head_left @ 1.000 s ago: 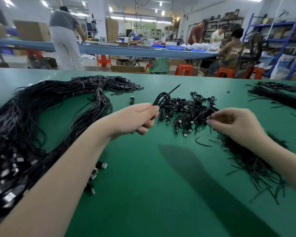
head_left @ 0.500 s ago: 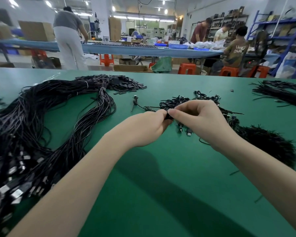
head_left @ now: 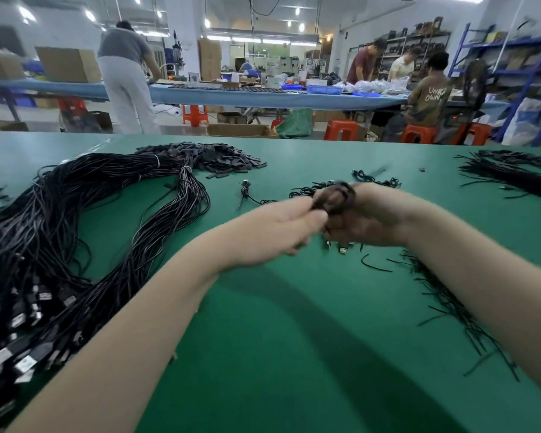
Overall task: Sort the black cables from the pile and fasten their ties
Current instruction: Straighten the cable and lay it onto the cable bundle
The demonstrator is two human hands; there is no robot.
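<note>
Centre of frame — left hand and right hand meet, fingers gripping a coiled black cable between them — blurred above the desk

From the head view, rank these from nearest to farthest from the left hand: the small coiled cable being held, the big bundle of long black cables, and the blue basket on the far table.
1. Small coiled cable: at the left hand, held between both hands.
2. Big bundle of long black cables: to the left on the green table.
3. Blue basket: far behind, on the blue table.
</note>
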